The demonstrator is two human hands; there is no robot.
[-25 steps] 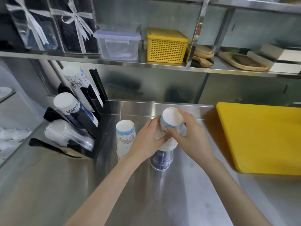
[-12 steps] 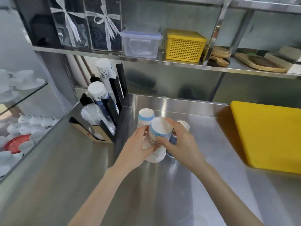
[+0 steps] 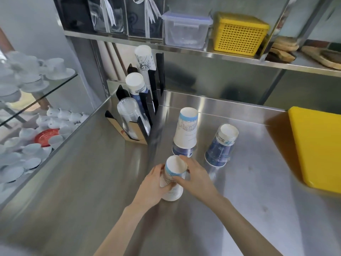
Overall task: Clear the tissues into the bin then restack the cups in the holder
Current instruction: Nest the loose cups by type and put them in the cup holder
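Both hands, left hand point(image 3: 154, 183) and right hand point(image 3: 193, 177), clamp an upturned paper cup point(image 3: 172, 177), hiding its sides. At 12 o'clock, a white cup point(image 3: 186, 127) covers a blue one.

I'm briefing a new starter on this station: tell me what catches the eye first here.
Both hands, left and right, clasp a white paper cup held upside down over the steel counter, near its middle. Behind it stand two more inverted cup stacks, white and dark blue. A bright yellow board lies at the right edge, and the black cup holder stands at the back left.
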